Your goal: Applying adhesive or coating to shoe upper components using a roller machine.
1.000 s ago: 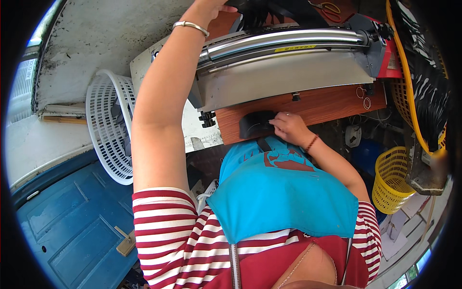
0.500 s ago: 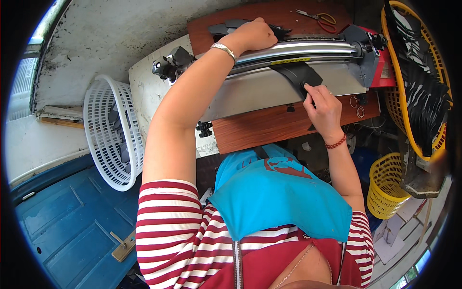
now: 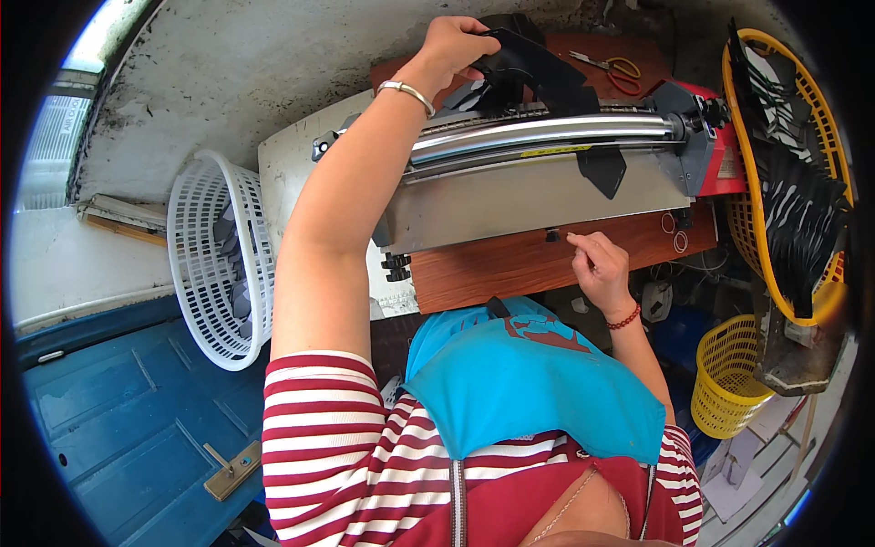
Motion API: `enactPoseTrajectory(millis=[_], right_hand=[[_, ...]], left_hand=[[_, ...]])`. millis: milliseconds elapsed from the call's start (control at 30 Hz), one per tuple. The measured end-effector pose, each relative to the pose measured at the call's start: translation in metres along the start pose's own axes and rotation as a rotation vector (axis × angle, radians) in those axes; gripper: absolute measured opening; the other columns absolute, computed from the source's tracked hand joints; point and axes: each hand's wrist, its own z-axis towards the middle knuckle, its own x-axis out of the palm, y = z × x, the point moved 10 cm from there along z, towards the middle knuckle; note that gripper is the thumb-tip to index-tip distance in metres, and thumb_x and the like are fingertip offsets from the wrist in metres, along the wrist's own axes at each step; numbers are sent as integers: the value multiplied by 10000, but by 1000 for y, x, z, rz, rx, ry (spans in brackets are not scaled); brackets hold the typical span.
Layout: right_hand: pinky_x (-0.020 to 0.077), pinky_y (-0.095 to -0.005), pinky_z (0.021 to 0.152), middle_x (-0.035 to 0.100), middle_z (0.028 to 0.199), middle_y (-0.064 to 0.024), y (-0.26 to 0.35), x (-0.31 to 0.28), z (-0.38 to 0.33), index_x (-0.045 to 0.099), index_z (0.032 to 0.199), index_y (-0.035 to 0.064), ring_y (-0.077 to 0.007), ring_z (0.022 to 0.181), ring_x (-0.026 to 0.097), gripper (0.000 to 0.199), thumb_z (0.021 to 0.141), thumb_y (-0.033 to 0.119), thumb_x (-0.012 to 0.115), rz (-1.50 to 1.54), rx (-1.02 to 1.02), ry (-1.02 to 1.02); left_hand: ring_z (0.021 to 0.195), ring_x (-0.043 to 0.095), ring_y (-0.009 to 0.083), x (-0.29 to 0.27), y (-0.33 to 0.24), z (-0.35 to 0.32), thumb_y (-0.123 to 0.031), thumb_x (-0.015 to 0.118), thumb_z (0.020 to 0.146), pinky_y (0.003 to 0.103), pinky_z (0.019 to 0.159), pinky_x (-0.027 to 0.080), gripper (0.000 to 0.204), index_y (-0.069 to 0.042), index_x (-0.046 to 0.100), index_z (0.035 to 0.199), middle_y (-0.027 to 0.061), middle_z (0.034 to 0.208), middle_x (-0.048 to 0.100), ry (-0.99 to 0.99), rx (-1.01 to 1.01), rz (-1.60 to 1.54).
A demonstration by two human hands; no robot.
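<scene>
My left hand (image 3: 456, 47) is behind the roller machine (image 3: 547, 132), its fingers closed on the edge of a black sheet piece (image 3: 533, 68). That piece is lifted and slants down right toward the back of the silver roller. On the machine's metal front plate (image 3: 492, 205) lies a second visible length of black sheet (image 3: 602, 170), its upper end under the roller bar. Whether the two are one piece is hidden. My right hand (image 3: 602, 269) hovers near the front edge of the wooden tabletop, fingers curled, nothing visible in them, apart from the black sheet.
Scissors (image 3: 611, 71) with red and yellow handles lie behind the machine. On the right stands a yellow basket (image 3: 736, 109) of stacked black pieces, with a smaller yellow basket (image 3: 729, 365) below. A white basket (image 3: 214, 273) holding grey pieces is at left, above a blue door panel (image 3: 128, 410).
My left hand has risen up and left, lifting a black sheet piece behind the roller. My right hand has let go of the black sheet on the front plate and drawn back toward me.
</scene>
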Motion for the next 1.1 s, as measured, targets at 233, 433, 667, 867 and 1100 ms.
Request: enactPoseTrajectory(millis=[233, 433, 667, 867, 1100], right_hand=[[490, -331, 558, 629, 766, -80, 14, 20, 9, 718, 1017, 55, -236, 617, 608, 268, 784, -59, 650, 43, -47, 91], [488, -353, 561, 617, 763, -61, 23, 51, 2, 717, 1048, 95, -247, 631, 613, 294, 786, -27, 665, 70, -86, 218], [499, -366, 567, 632, 776, -74, 41, 102, 3, 720, 1032, 94, -265, 633, 622, 283, 781, -28, 678, 116, -136, 352], [522, -394, 581, 660, 785, -94, 45, 123, 11, 727, 999, 93, -293, 670, 658, 234, 787, 3, 688, 68, -118, 354], [553, -417, 635, 660, 841, -71, 47, 135, 2, 709, 1027, 136, -281, 749, 680, 189, 849, 185, 667, -28, -154, 419]], left_hand=[[798, 673, 177, -80, -40, -55, -15, 737, 829, 335, 582, 620, 170, -9, 721, 998, 73, 908, 684, -67, 94, -215], [860, 695, 202, -210, -49, -132, -18, 719, 877, 361, 614, 635, 186, -19, 693, 1060, 93, 966, 703, -242, 185, -404], [874, 726, 193, -463, -31, -298, -34, 719, 915, 379, 616, 663, 190, -38, 670, 1099, 91, 983, 729, -773, 364, -320], [802, 711, 185, -544, 6, -355, 10, 739, 860, 323, 610, 644, 250, -14, 700, 1105, 83, 991, 712, -1144, 380, 99], [1224, 640, 277, -593, 303, -264, 5, 634, 872, 385, 1091, 454, 463, 21, 636, 1335, 183, 1339, 669, -479, 144, 805]])
